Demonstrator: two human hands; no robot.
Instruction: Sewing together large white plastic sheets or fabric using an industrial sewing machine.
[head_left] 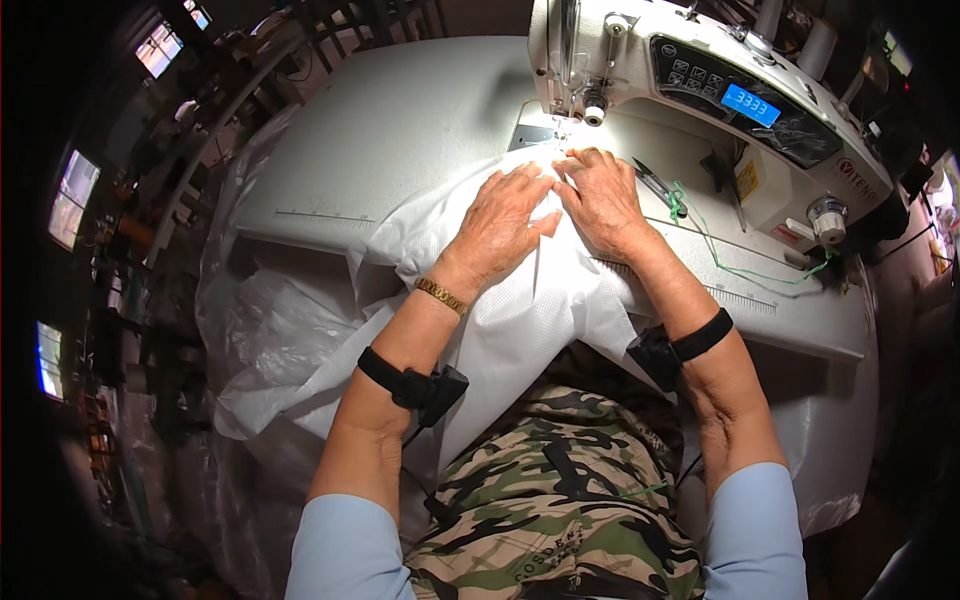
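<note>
White textured fabric (510, 325) runs from under the needle area of a white sewing machine (700, 90), over the table edge and down onto my lap. My left hand (500, 220) rests on it with fingers bent, gripping a fold just in front of the presser foot (563, 130). Beside it, my right hand (600, 195) pinches the same fabric, its fingertips close to the left ones and near the lit needle. The cloth edge between the fingertips is partly hidden by the fingers.
Thread snips (660, 188) with a green cord (720, 255) lie right of my right hand. The pale sewing table (400, 110) has rulers along its front edge. Clear plastic sheeting (270, 340) hangs at the left. Thread cones (817, 48) stand behind the machine.
</note>
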